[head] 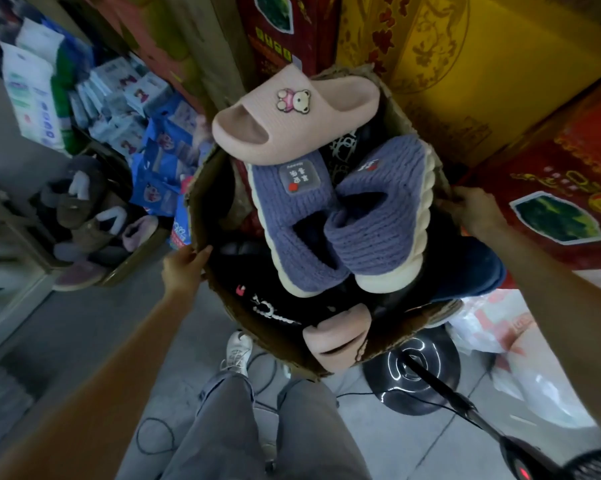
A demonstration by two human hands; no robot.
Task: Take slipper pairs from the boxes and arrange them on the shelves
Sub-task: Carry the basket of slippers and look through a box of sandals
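I hold a worn cardboard box [202,188] of slippers up in front of me. My left hand [184,266] grips its left rim and my right hand [472,209] grips its right rim. On top of the pile lies a pink slipper with a bear patch [292,119]. Below it sits a pair of purple knitted slippers with cream soles [344,220]. A second pink slipper [337,341] pokes out at the near edge, beside black slippers [264,303].
A low shelf at the left holds a box of grey and pink fluffy slippers [87,223] and stacked packets [119,109]. Red and yellow cartons [465,64] tower behind and to the right. A fan base [413,372], cables and plastic bags [521,358] lie on the floor by my feet.
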